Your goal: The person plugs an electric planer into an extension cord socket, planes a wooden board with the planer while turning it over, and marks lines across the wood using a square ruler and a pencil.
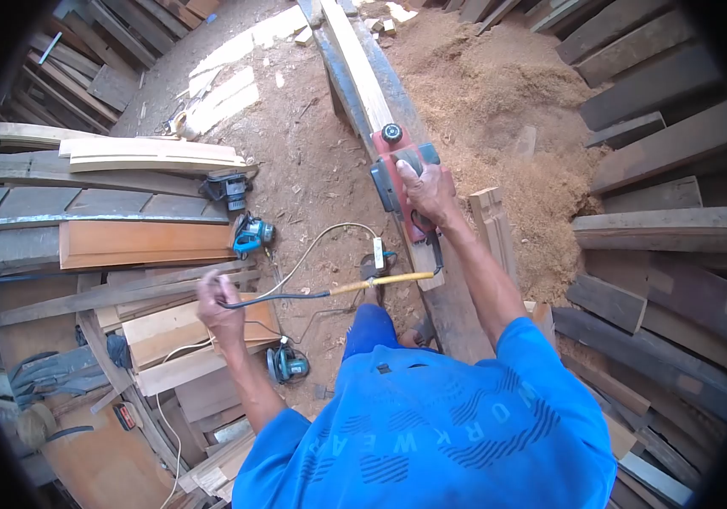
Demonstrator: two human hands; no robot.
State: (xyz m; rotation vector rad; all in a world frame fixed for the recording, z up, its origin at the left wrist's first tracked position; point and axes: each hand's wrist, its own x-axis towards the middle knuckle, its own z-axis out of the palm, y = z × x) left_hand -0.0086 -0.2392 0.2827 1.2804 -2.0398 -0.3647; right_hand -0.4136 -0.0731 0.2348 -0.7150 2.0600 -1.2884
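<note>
My right hand point(428, 193) is wrapped round the rear handle of a red electric planer point(395, 146), which has a black knob at its front. The planer rests on a long pale board point(355, 58) lying lengthwise along a narrow bench point(462, 327). Out to the left, my left hand point(221, 310) is closed on the planer's dark power cord point(283, 297), lifting it away from the bench. A yellow-wrapped stretch point(380, 281) of this cord runs back to the planer. The planer's underside is hidden against the board.
On the left lie a teal power tool point(251, 235), a dark one point(229, 188) and another teal one point(287, 363), beside stacked boards point(143, 246). A white socket block point(378, 253) with a pale cable is near my leg. Sawdust point(499, 102) and more planks point(660, 229) are right.
</note>
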